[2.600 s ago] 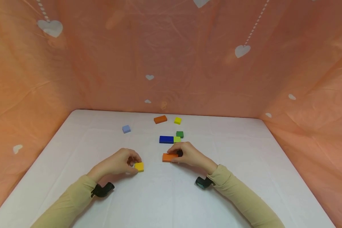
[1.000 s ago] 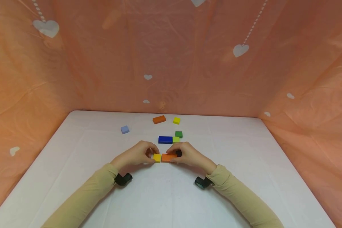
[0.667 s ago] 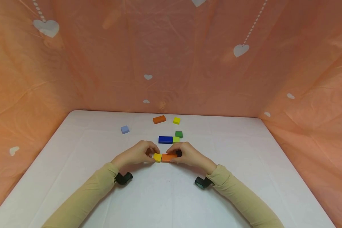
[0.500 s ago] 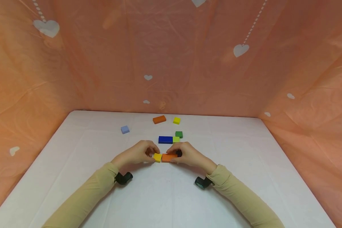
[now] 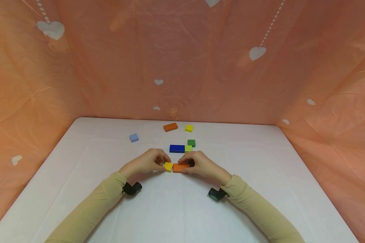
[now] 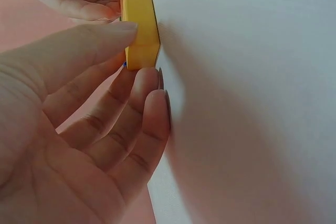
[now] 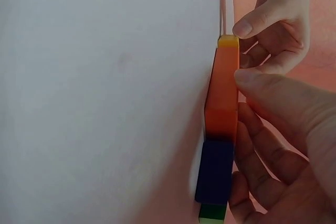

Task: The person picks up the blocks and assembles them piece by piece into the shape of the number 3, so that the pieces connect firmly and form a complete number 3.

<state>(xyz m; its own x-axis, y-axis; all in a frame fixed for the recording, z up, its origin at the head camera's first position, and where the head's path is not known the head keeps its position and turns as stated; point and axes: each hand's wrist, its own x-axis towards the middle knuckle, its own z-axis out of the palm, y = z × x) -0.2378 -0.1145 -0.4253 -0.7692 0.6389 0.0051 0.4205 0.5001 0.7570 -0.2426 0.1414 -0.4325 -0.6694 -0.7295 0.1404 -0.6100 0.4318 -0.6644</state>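
Near the middle of the table in the head view, my left hand (image 5: 147, 161) pinches a yellow block (image 5: 168, 166) between thumb and fingers. Its end sits right at the left end of an orange block (image 5: 180, 168), a little askew to it. My right hand (image 5: 202, 164) grips that orange block, thumb on the near side and fingers on the far side. In the right wrist view a dark blue block (image 7: 215, 171) stands at the orange block's other end, with a green block (image 7: 213, 212) beyond it. My right fingers partly hide this end in the head view.
Just beyond the hands lie a long blue block (image 5: 177, 149), a lime block (image 5: 188, 148) and a green block (image 5: 191, 143). Farther back are an orange-red block (image 5: 170, 127), a small yellow block (image 5: 189, 128) and a pale blue block (image 5: 134, 137). Orange cloth (image 5: 182, 67) walls the white table.
My left hand has carried the yellow block right and slightly away, up to the orange block. Most recently the yellow block has turned slightly. My right hand has kept its place and hold.
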